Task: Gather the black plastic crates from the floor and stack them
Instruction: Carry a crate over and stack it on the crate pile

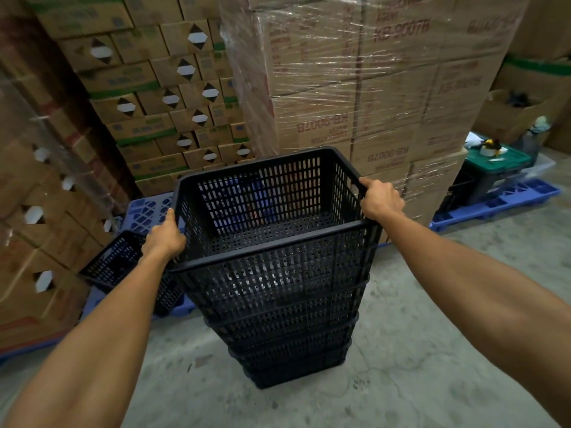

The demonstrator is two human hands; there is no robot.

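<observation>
A stack of black crates stands on the concrete floor, nested one in another; the top crate is empty. The left hand is closed over its left rim, the right hand over its right rim. Left of the stack, another black crate lies tilted on a blue pallet, partly hidden by the left forearm. Behind the stack stand wrapped cartons.

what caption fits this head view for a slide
Both hands, left and right, grip the top crate of a nested black stack.
</observation>
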